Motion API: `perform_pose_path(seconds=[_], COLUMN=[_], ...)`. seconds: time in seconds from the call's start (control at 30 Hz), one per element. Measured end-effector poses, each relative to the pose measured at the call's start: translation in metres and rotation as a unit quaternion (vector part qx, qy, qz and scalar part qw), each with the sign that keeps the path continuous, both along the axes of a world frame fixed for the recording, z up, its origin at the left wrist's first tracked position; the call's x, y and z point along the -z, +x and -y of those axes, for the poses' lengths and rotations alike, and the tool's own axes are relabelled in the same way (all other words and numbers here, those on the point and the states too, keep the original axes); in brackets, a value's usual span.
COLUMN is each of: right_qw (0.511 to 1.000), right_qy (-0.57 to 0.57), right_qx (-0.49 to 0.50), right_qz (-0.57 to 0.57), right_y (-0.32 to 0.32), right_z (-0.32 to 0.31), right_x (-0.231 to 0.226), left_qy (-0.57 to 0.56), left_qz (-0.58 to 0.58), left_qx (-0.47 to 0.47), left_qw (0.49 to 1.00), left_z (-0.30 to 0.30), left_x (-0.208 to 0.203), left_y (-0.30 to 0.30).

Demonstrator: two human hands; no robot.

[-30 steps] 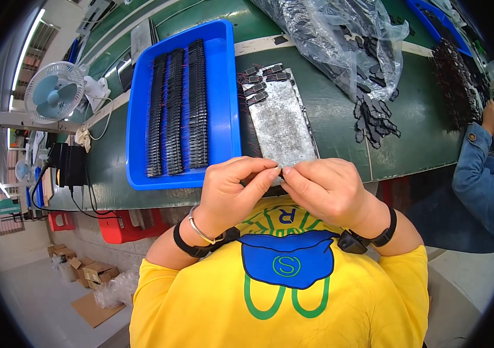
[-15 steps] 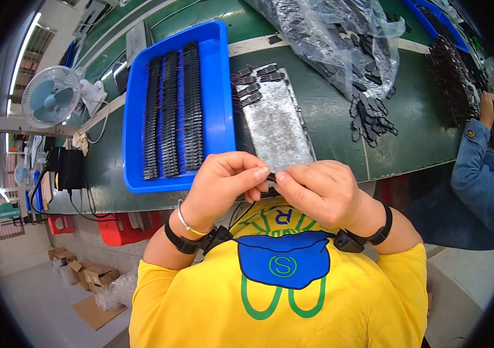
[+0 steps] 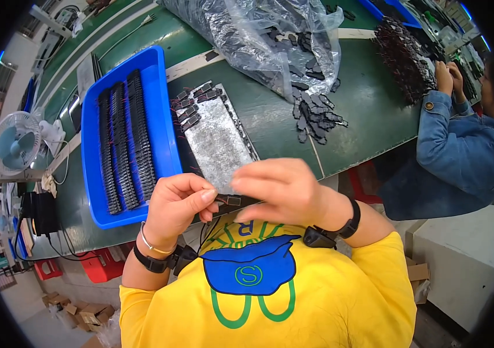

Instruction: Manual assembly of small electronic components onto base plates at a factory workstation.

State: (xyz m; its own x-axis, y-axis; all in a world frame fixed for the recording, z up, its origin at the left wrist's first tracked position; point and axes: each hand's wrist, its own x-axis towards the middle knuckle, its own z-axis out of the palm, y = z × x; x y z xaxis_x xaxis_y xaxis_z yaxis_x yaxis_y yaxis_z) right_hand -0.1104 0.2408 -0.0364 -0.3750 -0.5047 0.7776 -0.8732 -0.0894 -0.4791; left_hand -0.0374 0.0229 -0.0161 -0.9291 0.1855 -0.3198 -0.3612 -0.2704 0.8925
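Note:
My left hand (image 3: 182, 203) is closed in a pinch on the thin wires of a small black rectangular part (image 3: 232, 200), which sticks out to the right of the fingertips. My right hand (image 3: 284, 187) is off the part, its fingers apart and slightly blurred, just above the near end of a grey-white scuffed plate (image 3: 217, 136). At the far left of that plate lie several small black parts with red wires (image 3: 190, 111). Left of it stands a blue tray (image 3: 166, 145) holding three long rows of black parts (image 3: 124, 145).
A clear plastic bag (image 3: 247, 43) of flat black pieces lies at the back, with a loose pile of pieces (image 3: 316, 116) spilling out. To the right, a co-worker in a blue denim sleeve (image 3: 441, 133) sits by a heap of dark wired parts (image 3: 403, 58). A fan (image 3: 18, 142) stands left.
My right hand has let go of the small part and moved right, its fingers opening. My left hand still pinches the part. The view has swung to the right.

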Motion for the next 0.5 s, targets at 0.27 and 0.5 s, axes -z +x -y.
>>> perform_pose_path(seconds=[0.27, 0.5], right_qw=[0.895, 0.828], right_qy=[0.224, 0.354], right_qx=[0.36, 0.434], right_qz=[0.14, 0.025], right_y=[-0.039, -0.047], right_z=[-0.071, -0.051], right_x=[0.024, 0.034], left_qy=[0.037, 0.016], left_qz=[-0.022, -0.021], left_qx=[-0.032, -0.025], left_qw=[0.999, 0.999], left_z=[0.008, 0.008], left_x=[0.008, 0.004], left_y=[0.006, 0.008])
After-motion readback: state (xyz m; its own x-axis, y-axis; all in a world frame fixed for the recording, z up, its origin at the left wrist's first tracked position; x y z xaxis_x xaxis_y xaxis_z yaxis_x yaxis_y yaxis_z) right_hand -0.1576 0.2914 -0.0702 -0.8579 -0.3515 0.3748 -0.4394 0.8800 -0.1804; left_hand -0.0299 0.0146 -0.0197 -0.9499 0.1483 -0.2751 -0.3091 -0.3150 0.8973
